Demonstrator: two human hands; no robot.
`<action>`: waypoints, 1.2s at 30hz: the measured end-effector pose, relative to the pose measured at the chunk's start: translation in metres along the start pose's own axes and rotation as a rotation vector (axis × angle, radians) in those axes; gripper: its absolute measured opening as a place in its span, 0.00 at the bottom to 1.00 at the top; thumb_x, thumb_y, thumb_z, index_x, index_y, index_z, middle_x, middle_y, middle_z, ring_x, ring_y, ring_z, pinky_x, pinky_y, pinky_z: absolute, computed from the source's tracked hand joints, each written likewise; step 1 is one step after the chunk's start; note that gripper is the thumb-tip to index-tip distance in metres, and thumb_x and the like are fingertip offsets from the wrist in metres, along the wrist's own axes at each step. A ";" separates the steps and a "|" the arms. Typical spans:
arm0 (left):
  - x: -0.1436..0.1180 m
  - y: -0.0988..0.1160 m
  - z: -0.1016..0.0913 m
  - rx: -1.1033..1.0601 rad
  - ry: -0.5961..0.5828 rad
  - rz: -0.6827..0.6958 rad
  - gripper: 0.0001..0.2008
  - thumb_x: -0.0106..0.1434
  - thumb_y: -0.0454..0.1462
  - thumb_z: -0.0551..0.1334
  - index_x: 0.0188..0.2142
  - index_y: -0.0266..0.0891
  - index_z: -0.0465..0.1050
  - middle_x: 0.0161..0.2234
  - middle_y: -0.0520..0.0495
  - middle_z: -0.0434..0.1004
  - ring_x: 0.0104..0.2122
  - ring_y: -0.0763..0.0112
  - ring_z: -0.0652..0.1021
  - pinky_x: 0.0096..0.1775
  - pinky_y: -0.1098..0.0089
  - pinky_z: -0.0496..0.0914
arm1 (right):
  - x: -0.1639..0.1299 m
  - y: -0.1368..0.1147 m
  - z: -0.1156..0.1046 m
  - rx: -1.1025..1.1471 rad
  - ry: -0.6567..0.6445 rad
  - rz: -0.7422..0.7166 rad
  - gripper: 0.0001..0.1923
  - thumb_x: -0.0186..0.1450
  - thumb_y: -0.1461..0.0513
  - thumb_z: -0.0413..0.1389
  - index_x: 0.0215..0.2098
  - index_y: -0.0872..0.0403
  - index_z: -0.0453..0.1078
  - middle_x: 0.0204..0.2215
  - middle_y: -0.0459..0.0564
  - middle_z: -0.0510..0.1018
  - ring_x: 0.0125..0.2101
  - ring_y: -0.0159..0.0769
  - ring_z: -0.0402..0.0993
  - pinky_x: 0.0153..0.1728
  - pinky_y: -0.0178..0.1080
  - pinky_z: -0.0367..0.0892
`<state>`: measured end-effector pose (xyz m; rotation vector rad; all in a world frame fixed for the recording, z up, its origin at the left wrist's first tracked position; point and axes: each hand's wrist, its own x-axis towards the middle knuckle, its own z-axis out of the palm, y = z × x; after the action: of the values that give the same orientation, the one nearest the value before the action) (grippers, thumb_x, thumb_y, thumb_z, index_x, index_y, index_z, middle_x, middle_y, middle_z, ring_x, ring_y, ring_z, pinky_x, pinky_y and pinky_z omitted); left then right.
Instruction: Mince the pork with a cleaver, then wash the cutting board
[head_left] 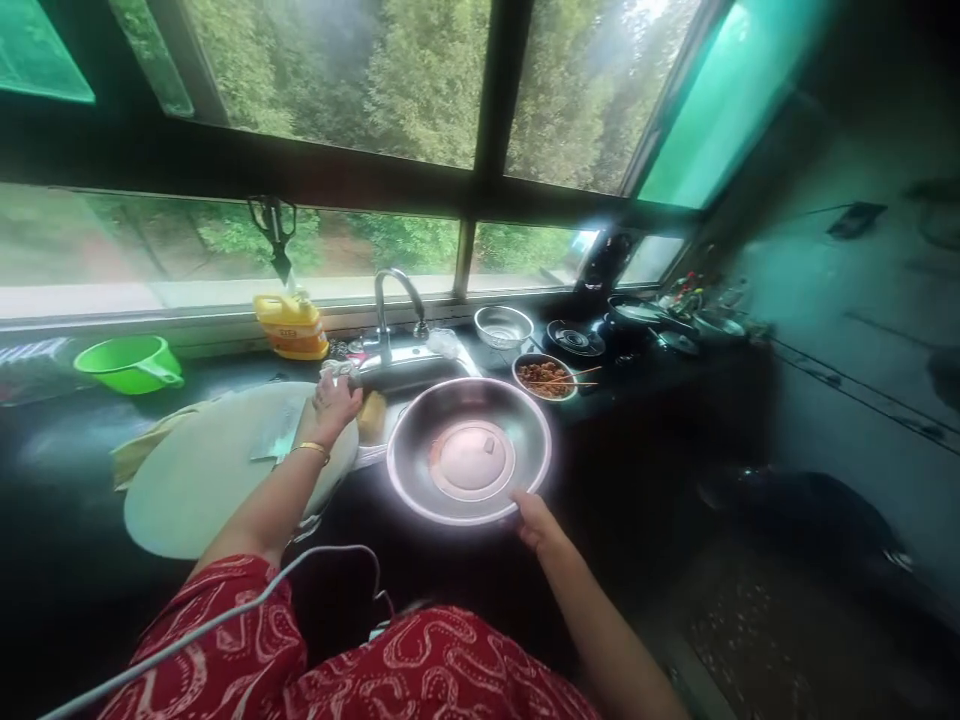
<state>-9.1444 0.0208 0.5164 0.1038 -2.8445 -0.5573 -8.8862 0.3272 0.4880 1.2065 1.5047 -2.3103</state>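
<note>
My right hand (535, 520) grips the near right rim of a wide steel basin (409, 455), thumb over the edge. The basin is tilted slightly toward me, with a small light patch on its floor. My left hand (334, 405), a bangle at its wrist, reaches to the left end of the sink (405, 375). Its fingers are curled at a whitish crumpled thing (341, 370) whose kind I cannot make out. Under that forearm lies a large round pale board (195, 480) with a cleaver (274, 440) on it. A yellowish block (371, 415) sits beside the hand.
Behind the sink rises a curved faucet (390, 290). A yellow jug (292, 325) and a green dipper (129, 365) stand left. To the right are a bowl of brown food with chopsticks (546, 378), a clear bowl (504, 327) and a stove burner (575, 338). A white cable (225, 615) crosses my left arm.
</note>
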 end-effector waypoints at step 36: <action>0.158 0.050 0.130 -0.687 -0.511 -0.113 0.11 0.58 0.41 0.59 0.37 0.36 0.73 0.36 0.43 0.76 0.40 0.61 0.76 0.43 0.64 0.69 | 0.153 -0.062 0.069 -0.061 0.037 0.201 0.07 0.49 0.63 0.54 0.28 0.58 0.67 0.17 0.45 0.70 0.18 0.33 0.67 0.17 0.35 0.65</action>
<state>-9.3310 0.0956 0.4535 -0.0058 -2.9129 -1.7604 -9.0573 0.3474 0.4413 1.3241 1.3842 -2.1102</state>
